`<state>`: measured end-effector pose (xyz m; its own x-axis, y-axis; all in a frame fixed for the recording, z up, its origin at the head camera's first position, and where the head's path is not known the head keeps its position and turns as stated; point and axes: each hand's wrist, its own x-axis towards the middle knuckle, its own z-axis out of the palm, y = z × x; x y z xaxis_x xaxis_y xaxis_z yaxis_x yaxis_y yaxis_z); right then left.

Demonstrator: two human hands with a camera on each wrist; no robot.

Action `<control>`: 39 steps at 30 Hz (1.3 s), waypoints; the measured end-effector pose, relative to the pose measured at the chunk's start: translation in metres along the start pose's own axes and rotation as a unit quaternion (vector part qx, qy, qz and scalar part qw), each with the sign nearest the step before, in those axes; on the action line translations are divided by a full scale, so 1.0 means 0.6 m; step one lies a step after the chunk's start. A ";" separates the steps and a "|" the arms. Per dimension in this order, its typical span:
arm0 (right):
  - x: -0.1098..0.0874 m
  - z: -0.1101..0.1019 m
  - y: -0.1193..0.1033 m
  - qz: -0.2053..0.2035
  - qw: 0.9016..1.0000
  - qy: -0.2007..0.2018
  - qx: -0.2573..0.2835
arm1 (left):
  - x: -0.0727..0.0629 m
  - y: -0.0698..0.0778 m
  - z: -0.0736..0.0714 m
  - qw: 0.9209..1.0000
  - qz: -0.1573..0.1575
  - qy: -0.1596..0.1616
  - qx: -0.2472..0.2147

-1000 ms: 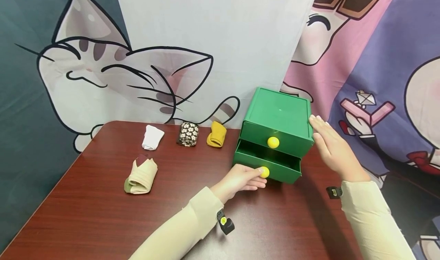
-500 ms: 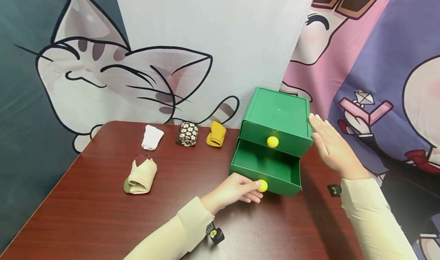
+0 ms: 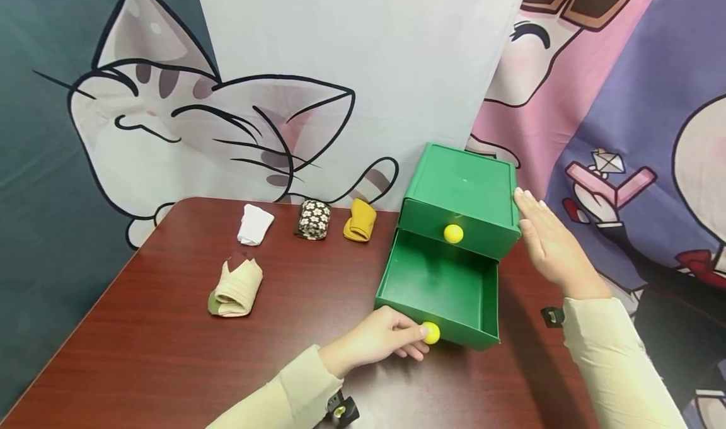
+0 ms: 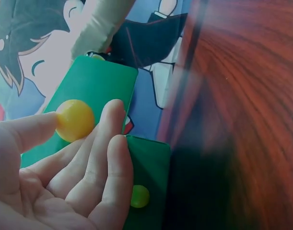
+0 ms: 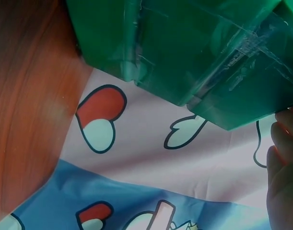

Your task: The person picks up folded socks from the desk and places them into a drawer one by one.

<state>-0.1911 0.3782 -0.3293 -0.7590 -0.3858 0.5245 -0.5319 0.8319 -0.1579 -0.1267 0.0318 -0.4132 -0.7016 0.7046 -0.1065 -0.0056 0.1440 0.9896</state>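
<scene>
A green two-drawer box [image 3: 462,180] stands at the back right of the table. Its lower drawer [image 3: 437,284] is pulled far out, and its inside looks bare. My left hand [image 3: 380,341] pinches the yellow round knob [image 3: 431,333] of that drawer between thumb and finger; the left wrist view shows the thumb against this knob [image 4: 75,120]. My right hand [image 3: 553,246] lies with straight fingers along the right side of the box, near its top edge. In the right wrist view the fingertips [image 5: 285,132] touch the green side wall [image 5: 170,52].
To the left on the brown table [image 3: 170,353] lie folded socks: a white one [image 3: 254,225], a black flowered one [image 3: 314,219], a yellow one [image 3: 360,220] and a cream one [image 3: 237,288] with green and maroon parts. A cartoon cloth [image 3: 340,38] hangs behind.
My left hand has drawn the lower drawer by its knob toward me, so much more of its inside shows. The right hand has stayed against the box's side.
</scene>
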 end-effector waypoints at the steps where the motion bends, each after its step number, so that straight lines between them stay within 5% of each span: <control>1: 0.000 0.000 0.000 0.000 1.000 0.002 0.001 | -0.002 -0.001 0.001 1.000 0.002 0.001 0.003; 22: 0.000 0.010 0.001 0.007 1.000 0.016 0.019 | -0.025 -0.010 -0.006 0.999 0.003 -0.017 0.048; 28: -0.003 0.012 0.002 0.009 1.000 0.017 0.020 | -0.034 -0.014 -0.038 0.992 0.010 -0.033 0.120; 34: -0.007 0.011 0.004 0.007 1.000 0.024 0.013 | -0.054 -0.011 -0.097 0.979 0.016 -0.081 0.188; 36: -0.006 0.012 0.004 0.007 1.000 0.023 0.015 | -0.064 -0.009 -0.122 0.973 0.009 -0.059 0.222; 39: -0.005 0.011 0.002 0.008 1.000 0.023 0.016 | -0.078 -0.009 -0.158 0.952 -0.016 0.045 0.303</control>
<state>-0.1917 0.3778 -0.3364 -0.7502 -0.3535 0.5588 -0.5318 0.8247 -0.1923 -0.1613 -0.0678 -0.4045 -0.7657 0.6354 -0.0996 0.3651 0.5569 0.7460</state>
